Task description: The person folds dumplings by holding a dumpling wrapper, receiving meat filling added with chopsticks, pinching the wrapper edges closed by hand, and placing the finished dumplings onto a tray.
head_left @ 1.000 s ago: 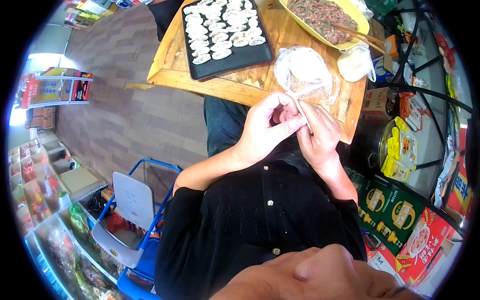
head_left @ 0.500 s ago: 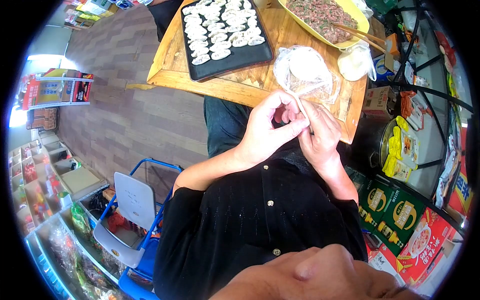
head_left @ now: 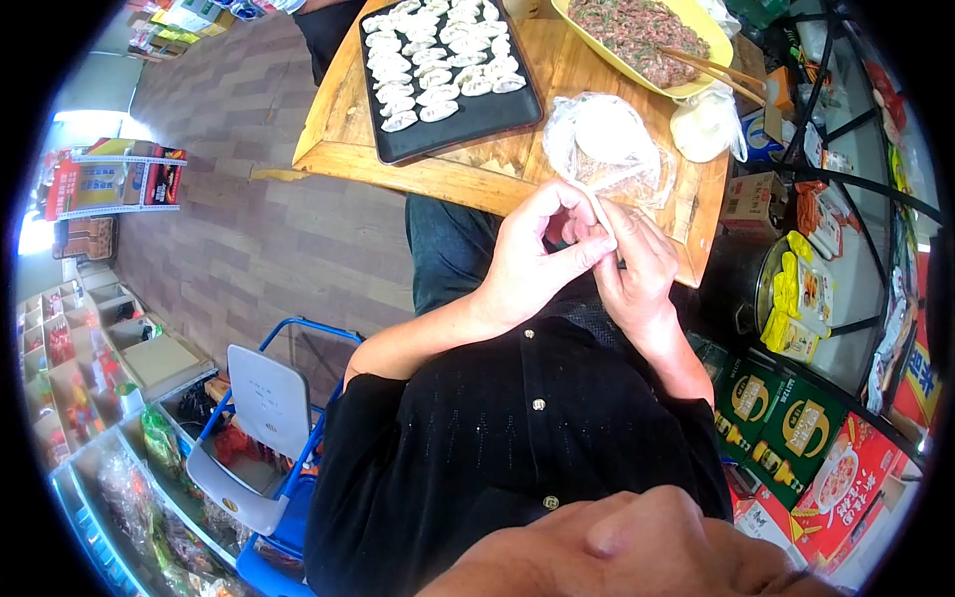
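Observation:
Just off the table's near edge, both hands pinch a thin, pale dumpling wrapper (head_left: 603,215), seen nearly edge-on. My left hand (head_left: 537,249) is closed, thumb and fingers on the wrapper's left side. My right hand (head_left: 642,261) grips it from the right with bent fingers. Whether filling lies inside the wrapper is hidden. Beyond the hands is a clear plastic bag (head_left: 652,179) with a stack of white round wrappers (head_left: 609,127). A black tray (head_left: 453,127) holds several rows of shaped dumplings (head_left: 438,75). Minced filling (head_left: 637,35) fills a yellow bowl (head_left: 721,60), with chopsticks (head_left: 711,66) resting in it.
A bagged white lump (head_left: 702,129) sits on the wooden table (head_left: 328,139) at right. Boxes and packets crowd a rack (head_left: 856,219) on the right. A blue-framed chair (head_left: 269,388) stands left, beside goods shelves (head_left: 129,448). Another person's dark-clothed leg (head_left: 328,40) shows behind the table.

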